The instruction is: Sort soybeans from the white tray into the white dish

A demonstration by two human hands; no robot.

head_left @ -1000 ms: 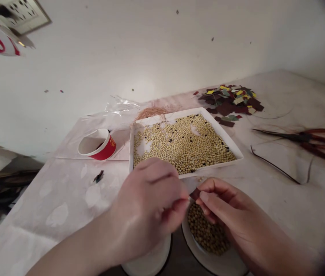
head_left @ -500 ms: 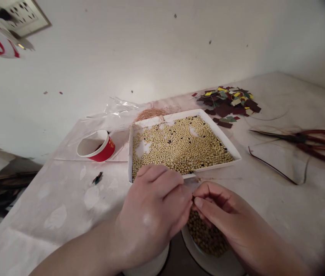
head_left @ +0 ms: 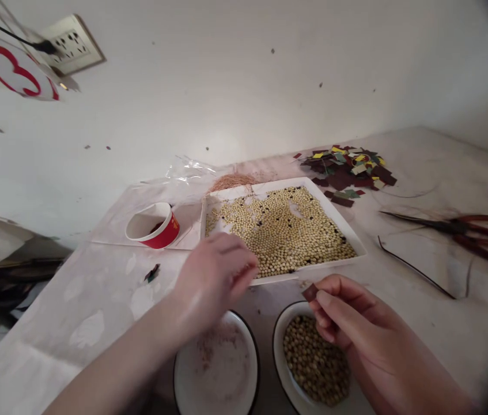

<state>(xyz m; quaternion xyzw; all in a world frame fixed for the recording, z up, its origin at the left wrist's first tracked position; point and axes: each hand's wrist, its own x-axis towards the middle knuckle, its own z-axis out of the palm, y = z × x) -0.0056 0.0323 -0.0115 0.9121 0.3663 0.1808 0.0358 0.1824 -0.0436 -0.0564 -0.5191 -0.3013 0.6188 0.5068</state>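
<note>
My right hand (head_left: pixel 356 323) pinches a small dark brown rectangular piece (head_left: pixel 310 293) between thumb and forefinger. It is held above the far rim of a white bowl full of brownish bead-like balls (head_left: pixel 317 360). My left hand (head_left: pixel 215 274) is blurred, its fingers curled together at the near left corner of a white tray (head_left: pixel 334 216). Whatever its fingertips may hold is hidden. Pale yellow beads (head_left: pixel 287 236) with some dark ones among them cover much of the tray. Under my left forearm stands a second white bowl (head_left: pixel 222 369) with reddish smears inside.
A red and white paper cup (head_left: pixel 166 230) stands left of the tray. Behind it lie a clear plastic bag (head_left: pixel 192 168) and copper-coloured strands (head_left: pixel 233 182). Coloured scraps (head_left: pixel 347 167) are piled at the back right; scissors (head_left: pixel 464 225) and a thin dark strip (head_left: pixel 414 268) lie at right.
My hands have parted: the left has moved up and left toward the tray corner, the right slightly right with the brown piece. Both bowls show more fully, and the view has shifted.
</note>
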